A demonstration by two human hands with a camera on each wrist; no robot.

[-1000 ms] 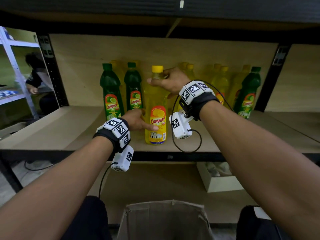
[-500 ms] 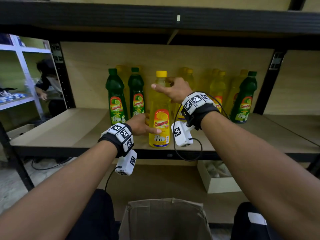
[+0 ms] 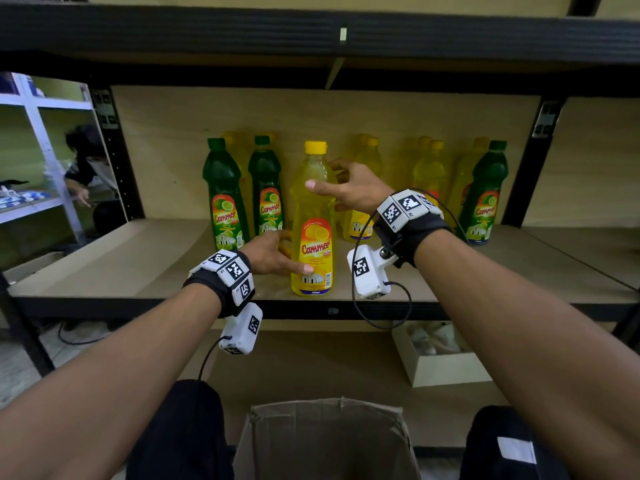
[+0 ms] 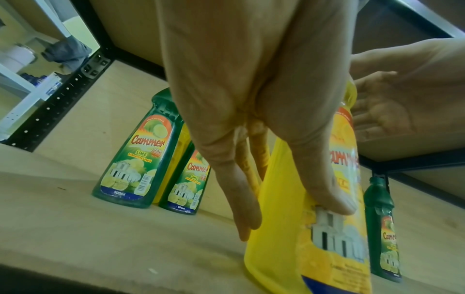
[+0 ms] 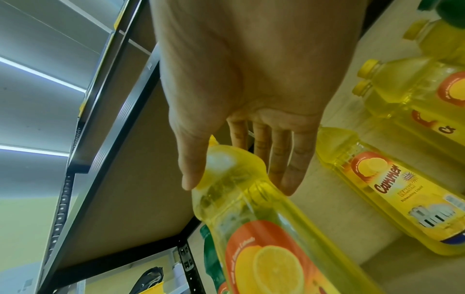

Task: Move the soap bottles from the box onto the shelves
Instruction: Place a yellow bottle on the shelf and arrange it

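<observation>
A yellow soap bottle (image 3: 313, 237) stands upright near the front edge of the wooden shelf (image 3: 138, 258). My left hand (image 3: 287, 258) holds its lower part, with the thumb on the label and the fingers on the bottle's left side (image 4: 289, 214). My right hand (image 3: 349, 188) holds the shoulder below the yellow cap, thumb in front and fingers behind (image 5: 239, 179). Two green bottles (image 3: 225, 199) stand just left of it. Several yellow bottles (image 3: 363, 202) and one green bottle (image 3: 483, 199) stand behind and to the right. The cardboard box (image 3: 329, 405) is open between my knees.
A black beam of the upper shelf (image 3: 311, 36) hangs low over the bottles. A white open box (image 3: 443, 365) sits on the lower shelf at the right. Another person (image 3: 86, 161) crouches beyond the left upright. The shelf board left of the green bottles is bare.
My right hand has slid down from beside the cap to the bottle's shoulder. The left hand stays on the label and the bottle stands in the same spot.
</observation>
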